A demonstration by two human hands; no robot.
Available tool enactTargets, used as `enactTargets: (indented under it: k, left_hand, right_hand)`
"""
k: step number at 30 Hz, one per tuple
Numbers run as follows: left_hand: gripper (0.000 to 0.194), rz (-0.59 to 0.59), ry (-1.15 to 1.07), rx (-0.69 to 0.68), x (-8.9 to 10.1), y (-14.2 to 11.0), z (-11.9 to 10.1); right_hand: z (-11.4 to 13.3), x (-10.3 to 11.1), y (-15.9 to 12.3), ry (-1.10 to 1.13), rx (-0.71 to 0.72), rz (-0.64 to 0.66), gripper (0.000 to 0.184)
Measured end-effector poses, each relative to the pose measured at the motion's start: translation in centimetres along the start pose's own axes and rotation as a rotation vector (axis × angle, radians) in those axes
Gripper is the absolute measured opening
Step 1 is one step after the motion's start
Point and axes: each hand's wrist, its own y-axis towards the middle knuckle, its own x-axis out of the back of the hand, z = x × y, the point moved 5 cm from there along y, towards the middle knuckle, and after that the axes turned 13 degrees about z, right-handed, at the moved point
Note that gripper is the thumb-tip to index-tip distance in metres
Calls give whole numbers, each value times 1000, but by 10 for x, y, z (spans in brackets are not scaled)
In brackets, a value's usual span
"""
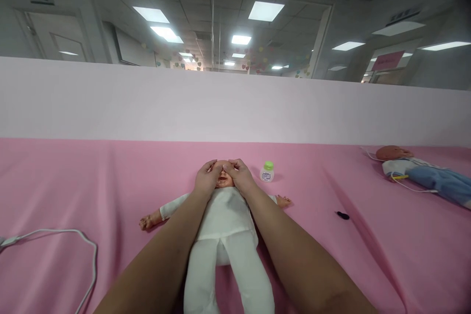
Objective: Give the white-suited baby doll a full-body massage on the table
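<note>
A baby doll point(227, 213) in white clothes lies on its back on the pink sheet, its arms spread out and its head at the far end. My left hand point(206, 178) cups one side of the doll's head, and my right hand point(241, 176) cups the other. Both thumbs rest around the eyes and brow, hiding the upper face; the mouth shows between my hands. My fingers curve round the sides of the head. Just right of the head stands a small clear bottle point(267, 174) with a green cap, touched by neither hand.
The pink sheet point(140, 176) covers the surface, up to a low white wall point(235, 108) with glass above. At the far right lies another doll point(427, 174) in blue, with a thin white cord. A small black object point(343, 215) lies nearer. A white cable point(94, 255) curves at left.
</note>
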Motion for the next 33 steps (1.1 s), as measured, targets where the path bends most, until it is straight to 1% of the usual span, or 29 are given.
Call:
enactTargets:
  k: [7, 14, 18, 20, 25, 29, 33]
  left_hand:
    - [43, -7, -80, 12, 0, 5, 6]
    - [43, -2, -132, 15, 2, 10, 14]
    - [40, -3, -96, 5, 1, 8, 11]
    - [40, 3, -69, 4, 0, 4, 6]
    - [47, 13, 4, 15, -2, -7, -7]
    - [48, 3, 17, 33, -2, -8, -9]
    - [43, -18, -23, 39, -2, -4, -4]
  right_hand:
    - [-4, 0, 3, 100, -12, -11, 42]
    - [-8, -2, 2, 219, -57, 21, 46]
    - [-6, -4, -1, 297, -71, 37, 46]
    - [-5, -5, -3, 275, -60, 43, 49]
    - [-5, -2, -4, 113, -41, 15, 60]
    - [-7, -1, -2, 115, -34, 1, 54]
    - [-9, -1, 0, 146, -38, -14, 46]
